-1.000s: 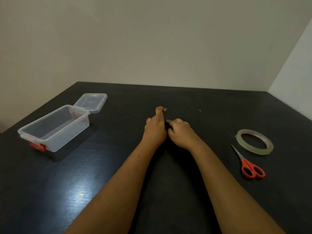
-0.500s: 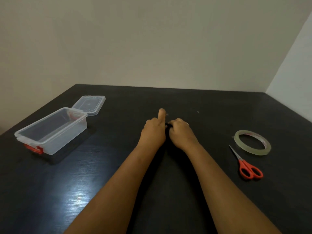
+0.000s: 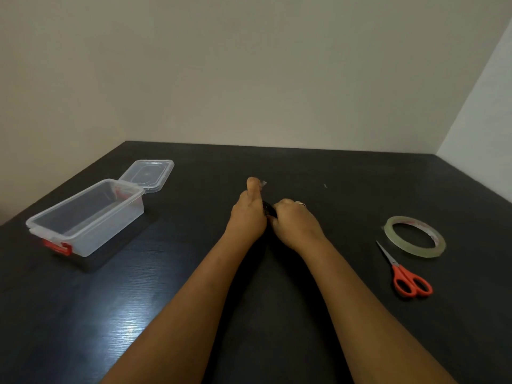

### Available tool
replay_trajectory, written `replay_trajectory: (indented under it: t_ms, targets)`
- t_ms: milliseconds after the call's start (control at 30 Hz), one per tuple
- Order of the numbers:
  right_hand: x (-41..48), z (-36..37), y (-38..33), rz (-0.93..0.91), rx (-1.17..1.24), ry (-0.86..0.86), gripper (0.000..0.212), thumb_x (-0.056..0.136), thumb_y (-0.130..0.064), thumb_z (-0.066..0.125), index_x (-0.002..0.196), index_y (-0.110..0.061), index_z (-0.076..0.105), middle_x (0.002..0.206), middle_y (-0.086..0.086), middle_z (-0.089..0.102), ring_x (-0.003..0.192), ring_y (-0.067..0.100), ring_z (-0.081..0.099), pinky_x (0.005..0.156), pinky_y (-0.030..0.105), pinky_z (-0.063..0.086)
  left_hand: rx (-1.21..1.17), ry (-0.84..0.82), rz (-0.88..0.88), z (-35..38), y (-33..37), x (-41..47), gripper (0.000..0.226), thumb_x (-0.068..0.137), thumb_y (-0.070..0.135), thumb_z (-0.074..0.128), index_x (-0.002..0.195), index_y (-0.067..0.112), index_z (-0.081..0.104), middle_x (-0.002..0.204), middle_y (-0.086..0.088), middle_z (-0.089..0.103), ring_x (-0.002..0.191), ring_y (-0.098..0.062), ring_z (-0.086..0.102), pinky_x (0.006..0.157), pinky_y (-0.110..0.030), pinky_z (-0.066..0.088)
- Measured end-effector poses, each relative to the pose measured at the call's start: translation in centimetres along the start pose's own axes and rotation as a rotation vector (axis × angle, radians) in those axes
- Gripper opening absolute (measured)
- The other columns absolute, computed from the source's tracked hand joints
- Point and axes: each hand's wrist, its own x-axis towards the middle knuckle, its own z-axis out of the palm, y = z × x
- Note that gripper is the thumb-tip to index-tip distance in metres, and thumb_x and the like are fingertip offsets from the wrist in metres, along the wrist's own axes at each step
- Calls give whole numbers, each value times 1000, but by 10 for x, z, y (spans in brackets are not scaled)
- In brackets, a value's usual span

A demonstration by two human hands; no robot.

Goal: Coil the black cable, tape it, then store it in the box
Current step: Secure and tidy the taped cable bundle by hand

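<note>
At the middle of the black table my left hand (image 3: pixel 247 214) and my right hand (image 3: pixel 295 223) press together around the coiled black cable (image 3: pixel 269 210); only a small dark part of it shows between them. A short strip of clear tape (image 3: pixel 262 183) sticks to the raised tip of my left index finger. The clear plastic box (image 3: pixel 86 217) with red clips stands open at the left, its lid (image 3: pixel 148 174) lying flat behind it.
A roll of clear tape (image 3: pixel 414 236) lies at the right, with red-handled scissors (image 3: pixel 406 274) just in front of it. The walls meet the table along its far edge and at the right corner.
My hands have stayed together on the cable with only small finger shifts; the left index finger stays raised with the tape strip. The view has shifted slightly.
</note>
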Motion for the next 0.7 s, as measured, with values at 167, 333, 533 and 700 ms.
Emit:
replay_trajectory:
  t_ms: [167, 333, 533, 700]
  targets:
    - [-1, 2, -13, 23, -126, 61, 15, 94, -7, 48, 106, -5, 57, 111, 12, 55, 102, 27, 55, 68, 30, 41, -12, -123, -22, 2, -4, 4, 37, 89, 11, 46, 121, 12, 26, 81, -5, 52, 62, -14, 47, 55, -32, 42]
    - [-1, 6, -13, 35, -106, 62, 19, 95, -8, 49, 112, -5, 54, 117, 13, 54, 108, 29, 52, 73, 31, 42, 52, -233, -10, -2, -5, 8, 36, 90, 11, 48, 118, 15, 27, 103, -9, 57, 75, -18, 57, 66, -35, 50]
    - [-1, 3, -7, 10, -53, 70, 14, 95, -12, 49, 105, -5, 57, 112, 13, 56, 101, 29, 56, 72, 29, 40, 191, -199, -13, 0, -1, 6, 36, 91, 16, 48, 120, 14, 27, 97, -10, 60, 76, -23, 60, 69, -40, 54]
    - [0, 2, -6, 4, -6, 25, 19, 93, -10, 47, 109, -7, 57, 108, 11, 57, 99, 29, 58, 75, 35, 47, 485, -228, 84, 9, -3, 3, 35, 94, 13, 43, 125, 10, 28, 106, -10, 53, 81, -24, 53, 74, -38, 50]
